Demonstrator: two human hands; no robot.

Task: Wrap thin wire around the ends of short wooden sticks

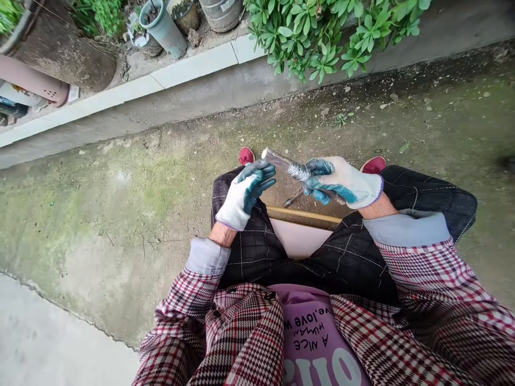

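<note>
Fingers [319,185] of the right hand [344,182] clench a dull metal bar [277,161] wound with bright wire [298,170], left hand [245,193] loosely curled just beside, holding nothing

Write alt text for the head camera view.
A gloved right hand grips a metal bar wound with silver wire, with the open left hand close beside it. Both gloves are white with teal palms. Red shoes rest on dirt below, with a leafy green plant beyond.
</note>
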